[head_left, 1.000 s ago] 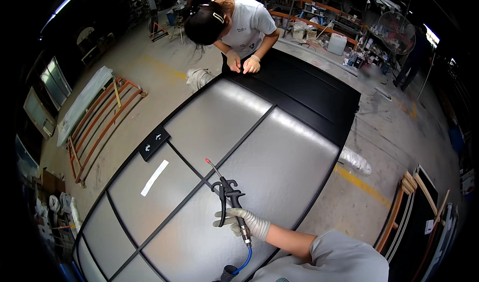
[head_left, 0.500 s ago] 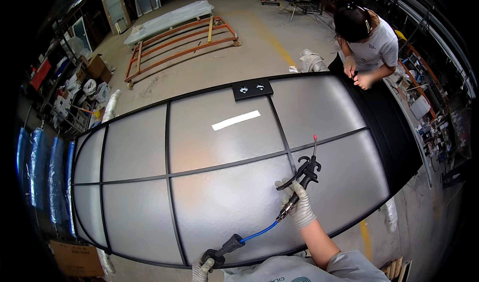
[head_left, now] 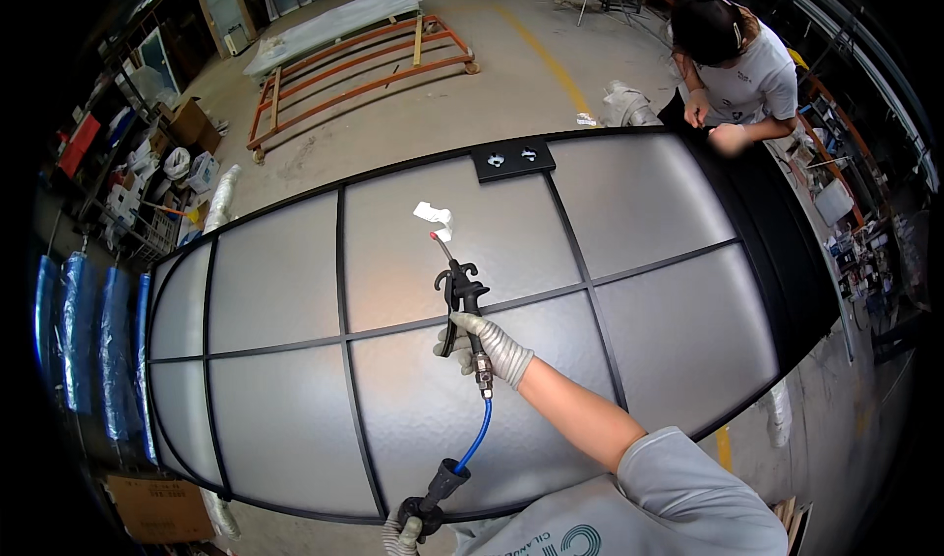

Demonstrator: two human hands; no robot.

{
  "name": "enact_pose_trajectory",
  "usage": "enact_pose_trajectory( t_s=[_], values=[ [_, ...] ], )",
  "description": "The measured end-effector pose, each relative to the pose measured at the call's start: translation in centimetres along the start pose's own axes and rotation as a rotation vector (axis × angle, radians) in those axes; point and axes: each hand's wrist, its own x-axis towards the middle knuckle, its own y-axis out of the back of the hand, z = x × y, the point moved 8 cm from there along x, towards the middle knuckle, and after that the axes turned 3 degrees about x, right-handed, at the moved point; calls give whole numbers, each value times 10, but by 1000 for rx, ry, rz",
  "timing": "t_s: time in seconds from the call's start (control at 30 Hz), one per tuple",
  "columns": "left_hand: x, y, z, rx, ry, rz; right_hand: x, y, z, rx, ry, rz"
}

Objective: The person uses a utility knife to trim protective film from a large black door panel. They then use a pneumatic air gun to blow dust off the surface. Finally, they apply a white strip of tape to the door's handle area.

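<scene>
My right hand (head_left: 492, 348), in a striped light glove, is closed around the grip of a black air blow gun (head_left: 466, 295). Its thin nozzle ends in a red tip beside a white strip (head_left: 435, 218), which lies bent and curled on the panel. A blue hose (head_left: 479, 436) runs from the gun's metal coupling down to a black cone-shaped fitting (head_left: 433, 497). My gloved left hand (head_left: 398, 534) grips that fitting at the panel's near edge. Beneath both hands lies a large grey panel (head_left: 275, 291) divided by black bars, with a rounded left end.
A black plate (head_left: 515, 164) with two cut-outs sits on the panel's far edge. At the far right a co-worker (head_left: 742, 74) bends over the panel's black end. Beyond stands an orange frame cart (head_left: 364, 74); blue-wrapped rolls (head_left: 74, 330) and a cardboard box (head_left: 157, 509) are at left.
My right hand has swung left and farther over the panel with the blow gun. The white strip, straight before, is now curled. My left hand still grips the black fitting.
</scene>
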Motion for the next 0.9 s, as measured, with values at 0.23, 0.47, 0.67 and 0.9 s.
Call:
enact_pose_trajectory(
  t_s=[0.23, 0.47, 0.67, 0.9],
  values=[
    [26, -37, -5, -156, 11, -133, -56, 99, -64, 90, 454, 463],
    [34, -83, 0, -96, 72, -318, -125, 182, -50, 291, 443, 452],
    [37, -79, -1, -11, 93, -357, -159, 172, -16, 548, 410, 234],
    [32, -76, -11, -120, 98, -395, -185, 156, -3, 745, 596, -32]
  ],
)
